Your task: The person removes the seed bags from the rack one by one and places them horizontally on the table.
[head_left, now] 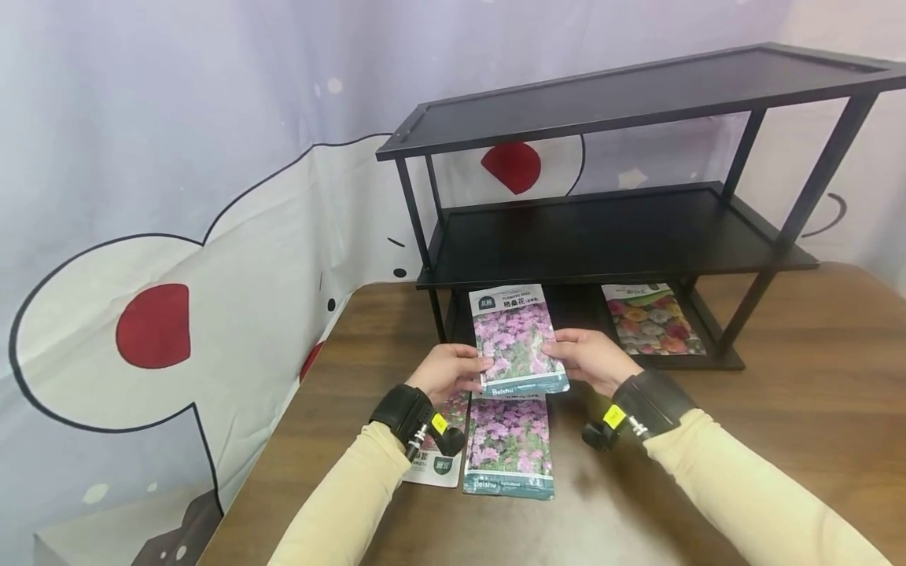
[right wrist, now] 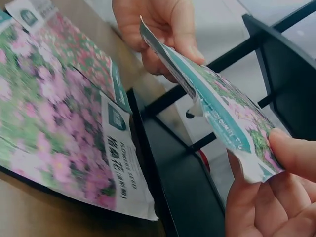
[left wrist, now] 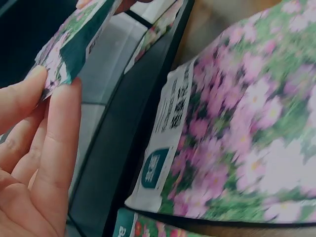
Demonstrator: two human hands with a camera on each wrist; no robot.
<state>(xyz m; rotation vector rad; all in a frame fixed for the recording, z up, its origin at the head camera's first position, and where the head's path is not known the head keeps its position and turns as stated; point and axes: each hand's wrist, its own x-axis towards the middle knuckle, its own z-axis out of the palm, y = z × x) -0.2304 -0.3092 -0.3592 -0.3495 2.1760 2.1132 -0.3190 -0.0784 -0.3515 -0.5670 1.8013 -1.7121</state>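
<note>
A flower seed packet (head_left: 518, 334) with pink blossoms and a teal lower band is held up before the black shelf. My left hand (head_left: 447, 369) pinches its left edge between thumb and fingers, and my right hand (head_left: 591, 359) pinches its right edge. In the right wrist view the raised packet (right wrist: 222, 108) is tilted, seen from low along its side. Below it on the table lies a matching pink-flower packet (head_left: 508, 448), its top end overlapped by the held one in the head view. Another packet (head_left: 433, 469), with reddish flowers, lies left of that, partly hidden by my left wrist.
The three-tier black shelf (head_left: 594, 236) stands on the wooden table (head_left: 800, 440). A packet with multicoloured blooms (head_left: 651, 318) lies on its bottom tier at the right. The middle tier's front edge is close above the held packet. A patterned cloth (head_left: 233, 275) hangs behind and left.
</note>
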